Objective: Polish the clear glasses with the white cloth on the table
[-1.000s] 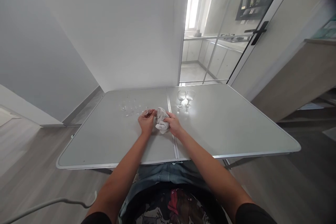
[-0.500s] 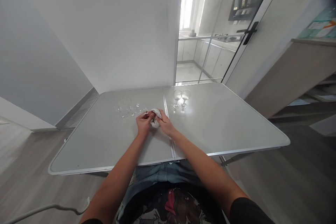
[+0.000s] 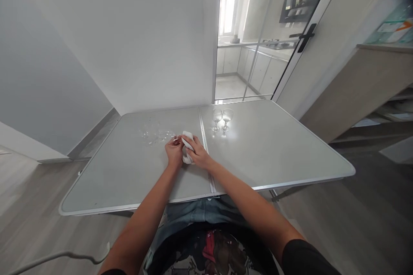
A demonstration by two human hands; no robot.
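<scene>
My left hand (image 3: pixel 174 149) is closed, fingers pinched around a clear stemmed glass (image 3: pixel 167 135) whose outline is faint; its lower part is hidden by the fingers. Bunched in my right hand (image 3: pixel 197 153) is a white cloth (image 3: pixel 187 137), pressed up against the left fingertips. Both hands meet just above the table, left of its middle seam. Beyond them to the left are more clear glasses (image 3: pixel 149 132), too transparent to count. On the right half, a wine glass (image 3: pixel 216 119) stands upright close beside a second wine glass (image 3: pixel 226 119).
The grey folding table (image 3: pixel 274 150) has a metal rim and a centre seam (image 3: pixel 204 131). A white wall (image 3: pixel 155 43) rises behind it. At the back right is a glass door with a black handle (image 3: pixel 305 38), and a wooden shelf (image 3: pixel 348 90) stands to the right.
My right hand has turned over the cloth, which now stands higher between the hands. The held glass has shifted slightly left and down with my left hand.
</scene>
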